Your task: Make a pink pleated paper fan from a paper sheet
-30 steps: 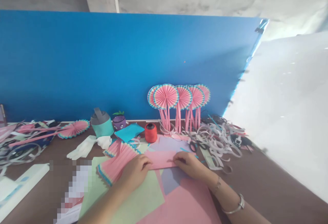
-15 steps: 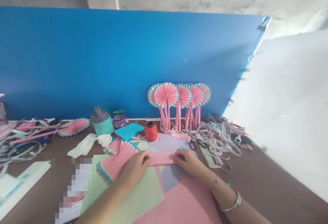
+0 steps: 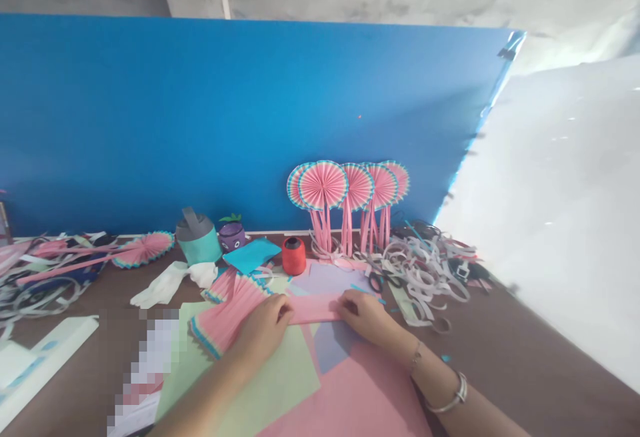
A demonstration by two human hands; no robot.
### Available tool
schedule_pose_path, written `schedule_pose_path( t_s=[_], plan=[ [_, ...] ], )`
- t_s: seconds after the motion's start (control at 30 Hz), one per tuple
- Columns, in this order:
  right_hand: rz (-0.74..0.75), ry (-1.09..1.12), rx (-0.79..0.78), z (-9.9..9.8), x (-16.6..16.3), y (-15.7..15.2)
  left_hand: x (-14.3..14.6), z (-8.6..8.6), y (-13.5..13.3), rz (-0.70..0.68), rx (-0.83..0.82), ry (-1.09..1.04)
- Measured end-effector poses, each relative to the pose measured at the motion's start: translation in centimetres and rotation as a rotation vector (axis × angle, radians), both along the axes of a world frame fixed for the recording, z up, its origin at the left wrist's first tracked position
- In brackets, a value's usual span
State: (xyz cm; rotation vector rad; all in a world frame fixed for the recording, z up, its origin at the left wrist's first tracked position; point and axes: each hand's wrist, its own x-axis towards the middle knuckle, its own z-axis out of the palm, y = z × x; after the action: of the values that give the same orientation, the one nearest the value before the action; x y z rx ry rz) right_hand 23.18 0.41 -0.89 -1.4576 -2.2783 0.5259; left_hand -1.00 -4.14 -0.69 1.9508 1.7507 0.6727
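Note:
My left hand [image 3: 263,331] and my right hand [image 3: 367,315] press down on the two ends of a narrow folded pink paper strip [image 3: 315,307]. Each hand's fingers are curled and pinched on the strip's edge. The strip lies on loose sheets: a green sheet [image 3: 270,383], a lilac sheet [image 3: 330,347] and a large pink sheet [image 3: 360,397]. A pleated pink paper with teal edges [image 3: 225,313] lies just left of my left hand. My right wrist wears a bangle and a thin bracelet.
Several pink pleated fans on stalks [image 3: 350,190] lean on the blue board [image 3: 200,117]. An orange thread spool [image 3: 293,255], teal paper [image 3: 251,254], a teal bottle [image 3: 199,237], a purple pot [image 3: 233,235], white gloves [image 3: 170,283], scissors [image 3: 383,281] and curled paper scraps [image 3: 430,273] surround the sheets.
The pink strip has been folded narrower and my hands have drawn slightly closer to its ends. The view shifted a little.

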Motion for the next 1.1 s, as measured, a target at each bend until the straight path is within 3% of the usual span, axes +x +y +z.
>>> schedule_pose_path(
  t_s=[0.37, 0.53, 0.63, 0.77, 0.9, 1.1],
  plan=[
    [0.035, -0.091, 0.031, 0.5, -0.2, -0.4, 0.0, 0.4, -0.3, -0.077, 0.071, 0.141],
    [0.090, -0.241, 0.292, 0.8, -0.7, -1.2, 0.6, 0.8, -1.0, -0.207, 0.263, 0.400],
    [0.231, -0.350, 0.417, 0.7, -1.3, -1.8, 1.6, 1.7, -1.6, -0.314, 0.311, 0.558],
    [0.401, -0.454, 0.317, 0.7, -1.7, -2.1, 2.1, 2.6, -2.0, -0.401, 0.266, 0.642],
    [0.323, -0.503, 0.211, 1.4, -1.7, -2.4, 1.4, 2.3, -1.8, -0.364, 0.225, 0.678],
    [0.325, -0.498, 0.276, 1.4, -1.4, -2.2, 0.5, 1.9, -1.3, -0.264, 0.119, 0.672]
  ],
)
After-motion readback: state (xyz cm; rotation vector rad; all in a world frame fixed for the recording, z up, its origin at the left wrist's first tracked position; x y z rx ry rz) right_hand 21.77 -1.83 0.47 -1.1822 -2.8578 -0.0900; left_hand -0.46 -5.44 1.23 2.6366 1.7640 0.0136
